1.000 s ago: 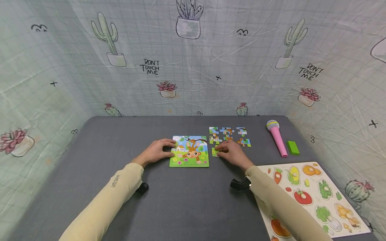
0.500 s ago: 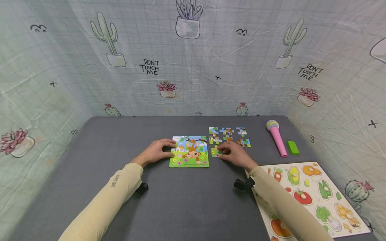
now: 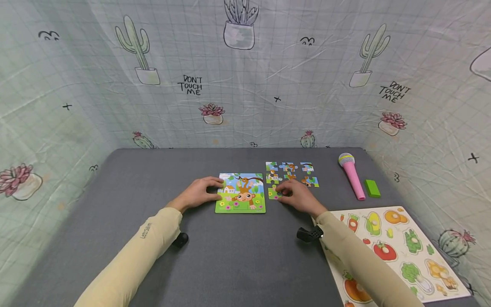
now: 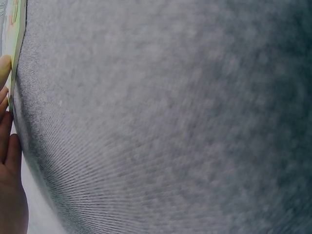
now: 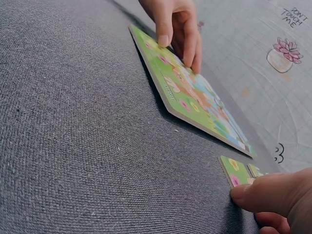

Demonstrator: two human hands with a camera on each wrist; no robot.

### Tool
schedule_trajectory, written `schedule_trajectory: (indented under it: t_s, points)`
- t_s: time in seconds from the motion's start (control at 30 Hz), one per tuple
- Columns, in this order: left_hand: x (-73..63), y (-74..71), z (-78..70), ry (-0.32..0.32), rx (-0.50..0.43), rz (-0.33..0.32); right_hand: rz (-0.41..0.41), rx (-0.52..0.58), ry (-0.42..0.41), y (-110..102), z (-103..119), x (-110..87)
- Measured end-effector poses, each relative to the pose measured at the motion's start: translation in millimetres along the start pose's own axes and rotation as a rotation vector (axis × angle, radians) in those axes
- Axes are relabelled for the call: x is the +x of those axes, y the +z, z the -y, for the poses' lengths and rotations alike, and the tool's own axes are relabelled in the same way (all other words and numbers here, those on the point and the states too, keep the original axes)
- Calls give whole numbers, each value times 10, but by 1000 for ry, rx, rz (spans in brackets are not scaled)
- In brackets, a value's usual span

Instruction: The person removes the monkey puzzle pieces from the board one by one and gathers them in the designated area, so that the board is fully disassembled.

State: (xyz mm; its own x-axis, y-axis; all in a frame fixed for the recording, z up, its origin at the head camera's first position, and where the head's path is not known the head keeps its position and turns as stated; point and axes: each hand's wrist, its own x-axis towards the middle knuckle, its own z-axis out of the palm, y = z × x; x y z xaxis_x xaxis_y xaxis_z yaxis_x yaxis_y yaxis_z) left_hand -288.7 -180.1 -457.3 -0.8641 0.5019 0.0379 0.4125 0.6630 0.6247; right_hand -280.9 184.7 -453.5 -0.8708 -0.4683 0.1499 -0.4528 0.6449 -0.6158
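A puzzle board (image 3: 239,204) with a monkey picture lies flat on the grey table. At its left side, my left hand (image 3: 199,192) rests its thumb and fingertips on the board; in the right wrist view these fingers (image 5: 163,39) touch its printed face. Right of the board, my right hand (image 3: 297,196) pinches a green puzzle piece (image 3: 272,193) with flowers, thumb and fingers at its right side. This piece (image 5: 234,168) lies low at the table, partly covered by my thumb in the right wrist view. Several loose puzzle pieces (image 3: 288,167) are laid out just behind.
A pink toy microphone (image 3: 353,177) and a green block (image 3: 372,188) lie at the right. Nearer, a vegetable peg board (image 3: 395,232) sits partly under my right forearm. A patterned cloth (image 3: 245,85) hangs behind the table.
My right hand has shifted slightly to the right, uncovering more of the flowered puzzle piece, which has barely moved. My left hand stays on the board.
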Motion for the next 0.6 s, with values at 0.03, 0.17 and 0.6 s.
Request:
schedule_trajectory:
  t_s: [0.03,0.17,0.6]
  points:
    - [2,1,0,-1,-1,0,3,0,1,-2,-2,2]
    - [-2,2,-1,0,2,0,23,-7,2,-18,7,17]
    - [-12,13,-9,-9,6,-2,164,164,94,118,454,213]
